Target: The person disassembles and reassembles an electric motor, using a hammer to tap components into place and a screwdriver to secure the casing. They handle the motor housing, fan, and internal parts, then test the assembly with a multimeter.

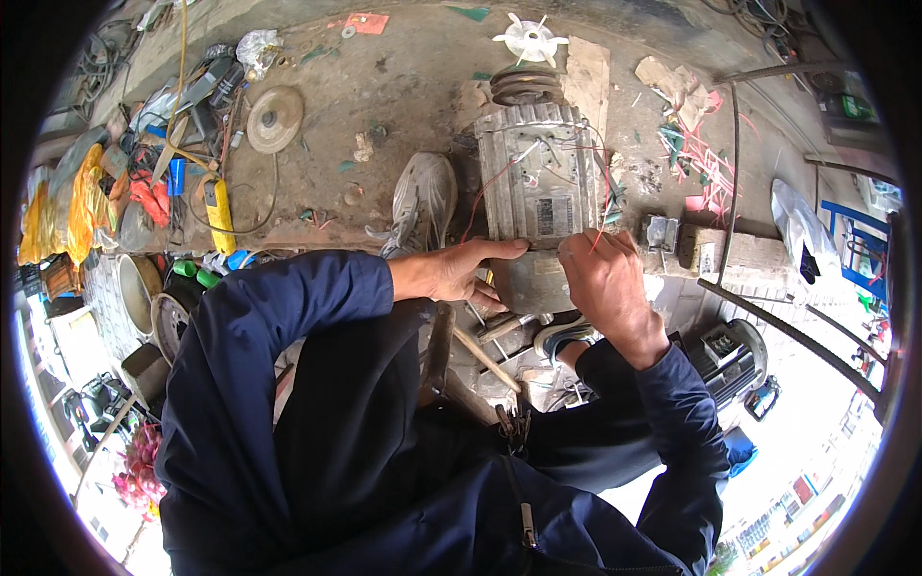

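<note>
A finned grey electric motor [509,163] lies at the ledge's edge, with red wires trailing from its sides and a grooved pulley [526,88] at its far end. My left hand [461,271] grips the near end housing [528,283] from the left, thumb on top. My right hand [605,283] is closed at the housing's right side, fingertips beside a red wire; whatever they pinch is hidden. A small metal box [661,233] sits just right of them.
Tools, a yellow pendant control [219,216] and orange bags crowd the left. A disc [275,118], white fan [528,40] and pink wire scraps lie on the concrete ledge. Rebar [788,346] crosses the right, above another motor [730,360]. My shoe [423,192] rests left of the motor.
</note>
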Demonstrator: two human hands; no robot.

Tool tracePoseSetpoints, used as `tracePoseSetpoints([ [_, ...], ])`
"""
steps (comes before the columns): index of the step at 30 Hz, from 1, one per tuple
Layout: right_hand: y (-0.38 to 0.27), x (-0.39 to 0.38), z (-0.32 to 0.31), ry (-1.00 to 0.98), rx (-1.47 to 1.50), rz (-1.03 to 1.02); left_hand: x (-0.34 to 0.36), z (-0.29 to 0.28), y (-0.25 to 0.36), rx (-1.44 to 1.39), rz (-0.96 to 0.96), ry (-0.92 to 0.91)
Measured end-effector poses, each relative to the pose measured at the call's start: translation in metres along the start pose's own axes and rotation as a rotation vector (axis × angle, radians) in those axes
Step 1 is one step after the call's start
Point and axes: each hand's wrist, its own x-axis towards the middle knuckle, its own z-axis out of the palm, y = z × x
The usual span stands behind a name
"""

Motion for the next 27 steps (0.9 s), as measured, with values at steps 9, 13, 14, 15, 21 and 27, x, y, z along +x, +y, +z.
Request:
tracePoseSetpoints([
  [9,-0.013,-0.002,-0.005,-0.010,-0.128,-0.046,0.000,-0.001,-0.003,-0.024,0.028,-0.015],
  [13,-0.015,-0.004,0.001,0.083,-0.102,-0.034,0.002,-0.002,-0.005,-0.050,0.021,-0.021],
  [14,-0.015,-0.004,0.003,0.079,-0.089,-0.017,0.002,-0.003,-0.005,-0.077,0.018,-0.025],
  [15,-0.014,-0.004,0.004,0.085,-0.093,-0.017,0.002,-0.003,-0.006,-0.073,0.041,-0.028],
  [21,-0.014,-0.008,0.002,0.073,-0.016,0.016,0.004,-0.005,-0.008,0.015,0.060,-0.068],
  [27,-0.014,-0.009,0.005,0.032,-0.043,0.011,0.004,-0.004,-0.009,-0.010,0.043,-0.069],
])
